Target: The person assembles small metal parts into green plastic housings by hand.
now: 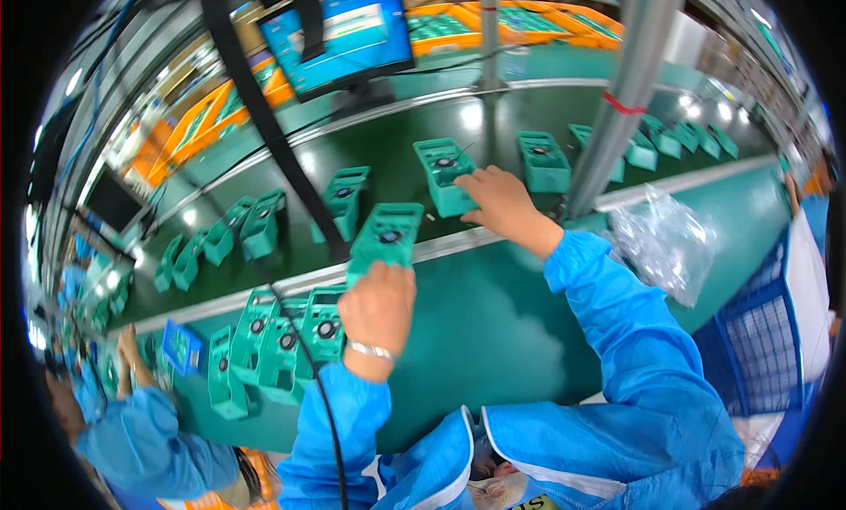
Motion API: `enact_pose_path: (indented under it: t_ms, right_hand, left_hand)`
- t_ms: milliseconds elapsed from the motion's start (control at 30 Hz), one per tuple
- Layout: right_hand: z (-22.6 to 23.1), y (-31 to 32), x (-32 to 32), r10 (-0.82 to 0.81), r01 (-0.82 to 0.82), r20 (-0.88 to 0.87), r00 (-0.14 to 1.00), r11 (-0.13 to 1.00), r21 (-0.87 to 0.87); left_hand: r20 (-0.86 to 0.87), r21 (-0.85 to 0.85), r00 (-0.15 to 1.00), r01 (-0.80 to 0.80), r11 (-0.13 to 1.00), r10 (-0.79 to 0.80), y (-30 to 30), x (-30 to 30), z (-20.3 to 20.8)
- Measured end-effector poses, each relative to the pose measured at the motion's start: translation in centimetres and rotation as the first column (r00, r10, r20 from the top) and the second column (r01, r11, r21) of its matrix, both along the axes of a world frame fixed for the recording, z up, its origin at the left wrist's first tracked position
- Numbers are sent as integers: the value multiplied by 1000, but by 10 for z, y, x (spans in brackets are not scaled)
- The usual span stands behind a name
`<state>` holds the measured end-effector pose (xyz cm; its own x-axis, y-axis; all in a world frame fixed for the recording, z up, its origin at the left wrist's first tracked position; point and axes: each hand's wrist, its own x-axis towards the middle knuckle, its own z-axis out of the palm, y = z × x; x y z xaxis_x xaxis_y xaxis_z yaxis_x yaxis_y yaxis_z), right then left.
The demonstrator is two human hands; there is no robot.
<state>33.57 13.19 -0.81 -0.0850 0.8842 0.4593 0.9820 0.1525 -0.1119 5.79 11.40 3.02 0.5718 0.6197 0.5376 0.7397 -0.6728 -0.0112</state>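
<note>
My left hand (379, 312), a metal bracelet at its wrist, is closed round the near end of a green plastic housing (385, 232) with a black round part in its middle. It tilts over the rail at the belt's near edge. Farther off and to the right, my right hand (509, 208) has its fingers on the right wall of another green housing (447, 197) on the dark green belt. The fingertips are partly hidden behind that wall. Several like housings (284, 360) are gathered on the green worktop, left of my left hand.
More housings (544, 162) stand along the belt (493, 126) on both sides. A grey metal post (608, 113) rises beside my right forearm, and a crumpled clear plastic bag (665, 241) lies beyond it. A black cable (315, 378) hangs at left. A co-worker's blue sleeve (145, 444) is at lower left.
</note>
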Motion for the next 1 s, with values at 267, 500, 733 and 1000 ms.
enact_pose_path:
  t_ms: [267, 500, 733, 1000]
  right_hand:
    - [12, -187, -88, 115, -110, 120, 986, 993, -43]
    - [-1, -217, -127, 143, -145, -37, 989, 988, -59]
    - [4, -211, -34, 48, -3, -229, 972, 981, 195]
    - [-25, -172, 46, -78, 84, -243, 967, 996, 11]
  left_hand:
    - [-194, -92, 980, -57, 994, 39, 129, 50, -55]
    - [86, -109, 980, 189, 976, -180, 16, 63, 9]
    - [41, -190, 952, 305, 933, -303, -96, 1, 0]
    - [14, -92, 952, 307, 947, -307, -121, -6, -23]
